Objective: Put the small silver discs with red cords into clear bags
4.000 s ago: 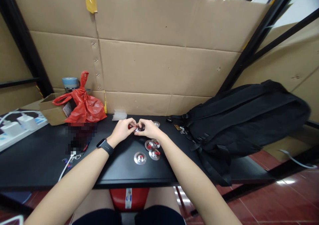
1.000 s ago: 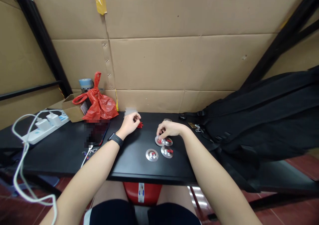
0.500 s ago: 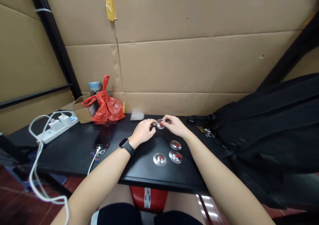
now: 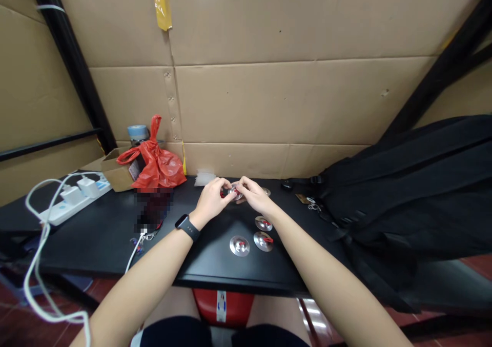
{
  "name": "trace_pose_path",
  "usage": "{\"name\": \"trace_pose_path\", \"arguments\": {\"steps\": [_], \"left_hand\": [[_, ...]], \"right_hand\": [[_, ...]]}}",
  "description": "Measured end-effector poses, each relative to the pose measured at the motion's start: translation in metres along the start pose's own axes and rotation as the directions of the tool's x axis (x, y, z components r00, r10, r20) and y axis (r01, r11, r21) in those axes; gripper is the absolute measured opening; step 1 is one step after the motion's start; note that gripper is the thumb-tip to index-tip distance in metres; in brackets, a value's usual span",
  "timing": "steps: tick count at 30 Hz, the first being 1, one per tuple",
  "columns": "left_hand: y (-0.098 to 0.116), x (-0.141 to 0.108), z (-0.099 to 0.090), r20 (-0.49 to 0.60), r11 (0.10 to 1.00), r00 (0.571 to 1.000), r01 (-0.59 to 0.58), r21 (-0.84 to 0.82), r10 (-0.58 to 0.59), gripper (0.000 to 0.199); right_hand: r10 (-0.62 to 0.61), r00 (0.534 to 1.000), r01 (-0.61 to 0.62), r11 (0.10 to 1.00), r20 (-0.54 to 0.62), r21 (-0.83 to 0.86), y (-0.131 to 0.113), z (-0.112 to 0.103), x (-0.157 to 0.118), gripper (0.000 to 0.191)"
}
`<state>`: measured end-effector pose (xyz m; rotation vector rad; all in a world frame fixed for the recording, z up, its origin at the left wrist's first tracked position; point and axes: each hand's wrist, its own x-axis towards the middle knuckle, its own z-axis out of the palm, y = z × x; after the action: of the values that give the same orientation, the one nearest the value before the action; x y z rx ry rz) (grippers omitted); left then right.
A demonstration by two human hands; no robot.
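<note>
Both of my hands meet above the far part of the black table. My left hand (image 4: 212, 198), with a dark watch on its wrist, pinches the left side of a small silver disc (image 4: 235, 192) with a red loop. My right hand (image 4: 251, 196) grips the same disc from the right. Behind my right hand another disc (image 4: 266, 191) shows in part. Nearer to me lie three more silver discs with red loops: one on the left (image 4: 239, 246), one on the right (image 4: 263, 241) and one just beyond it (image 4: 263, 223).
A red plastic bag (image 4: 163, 167), a cardboard box (image 4: 118, 170) and a white power strip (image 4: 75, 203) with cables are at the left. A black backpack (image 4: 407, 193) fills the right side. Behind the table (image 4: 207, 260) stands a cardboard wall (image 4: 269, 106).
My left hand has closed on the disc beside my right hand. Another disc now shows behind my right hand. The whole view has shifted slightly.
</note>
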<state>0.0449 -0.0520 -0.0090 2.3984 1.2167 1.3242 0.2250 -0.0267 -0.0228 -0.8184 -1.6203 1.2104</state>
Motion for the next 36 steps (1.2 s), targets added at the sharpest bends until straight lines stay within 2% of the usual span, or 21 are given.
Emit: {"name": "trace_pose_path", "arguments": {"steps": [3,6,9,13,19,23,28,31,33,36], "left_hand": [[0.002,0.0,0.0,0.031,0.999,0.999,-0.027,0.03,0.026,0.01],[0.001,-0.001,0.002,0.038,0.998,0.999,-0.031,0.06,0.029,0.008],[-0.001,-0.001,0.002,0.048,0.997,0.999,-0.024,0.07,0.02,0.007],[-0.006,0.001,0.001,0.041,0.997,0.999,-0.019,0.072,0.016,0.004],[-0.012,0.002,0.001,0.084,0.999,0.996,-0.031,0.04,0.027,0.004],[-0.014,0.001,0.001,0.115,0.996,0.992,-0.06,0.061,0.052,0.007],[-0.031,0.006,-0.006,0.104,0.981,0.994,-0.053,0.184,0.034,0.01],[-0.048,0.007,-0.014,0.076,0.964,0.997,-0.011,0.266,-0.01,0.009],[-0.057,0.007,-0.018,0.077,0.949,0.996,0.015,0.314,-0.041,0.008],[-0.064,0.006,-0.02,0.105,0.928,0.991,0.036,0.371,-0.08,0.009]], "right_hand": [[0.073,0.997,-0.069,0.99,-0.028,0.12,0.001,0.006,0.0,0.042],[0.137,0.991,-0.136,0.959,0.014,0.249,-0.004,0.011,-0.003,0.042],[0.138,0.989,-0.147,0.944,0.053,0.296,-0.01,0.013,-0.007,0.042],[0.096,0.993,-0.112,0.954,0.069,0.278,-0.011,0.012,-0.007,0.04],[-0.012,0.999,0.006,0.991,0.046,0.133,-0.007,0.01,-0.004,0.038],[-0.024,1.0,0.023,0.995,0.013,0.093,-0.008,0.005,-0.004,0.041],[-0.045,0.988,0.043,0.999,-0.145,-0.015,-0.004,-0.022,0.0,0.044],[-0.119,0.957,0.06,0.974,-0.266,-0.22,0.004,-0.051,0.004,0.05],[-0.171,0.933,0.023,0.907,-0.318,-0.42,0.011,-0.071,0.005,0.05],[-0.172,0.933,-0.067,0.78,-0.317,-0.622,0.022,-0.093,0.003,0.045]]}}
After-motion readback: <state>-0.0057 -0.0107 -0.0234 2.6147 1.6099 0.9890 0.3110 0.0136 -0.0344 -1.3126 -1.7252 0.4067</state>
